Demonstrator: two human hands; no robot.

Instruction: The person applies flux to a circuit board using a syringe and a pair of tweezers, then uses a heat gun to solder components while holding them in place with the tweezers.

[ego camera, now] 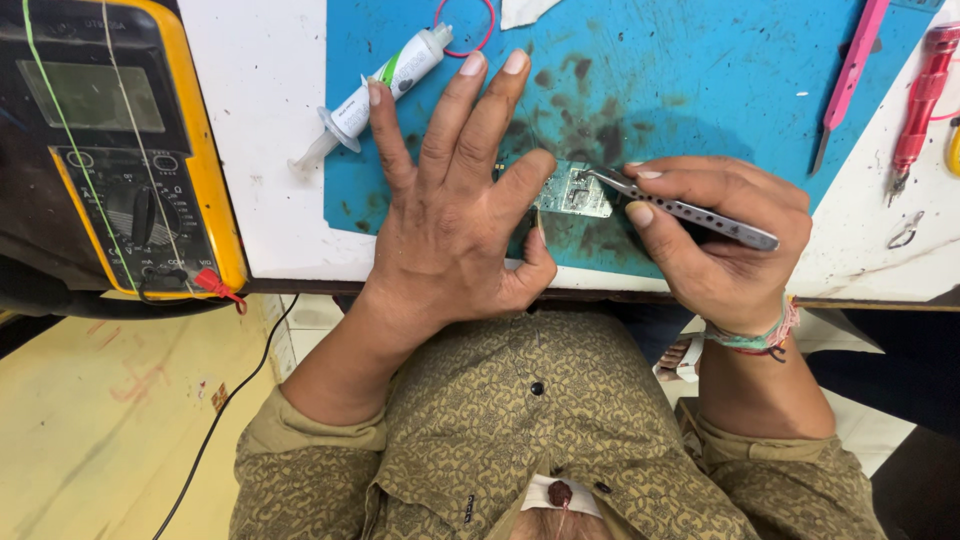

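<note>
Head view: a small circuit board (572, 190) is being pinned flat on the blue mat (700, 90) by the left hand (455, 215), fingers spread wide and thumb tip pressed on the board's left edge. Metal tweezers (680, 208) are being pinched in the right hand (725, 235), their tips touching the board's top. A syringe (385, 85) is lying far left, a yellow multimeter (120, 150) farther left on the surface (265, 130).

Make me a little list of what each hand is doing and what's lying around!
Left hand: flat, fingers spread, pressing down the small silver circuit board
Right hand: pinching slim metal tweezers, tips on the board
Surface: stained blue work mat
Behind the left hand: white syringe tube
Far left: yellow-cased multimeter
Far right: pink plastic tool, red screwdriver
</note>
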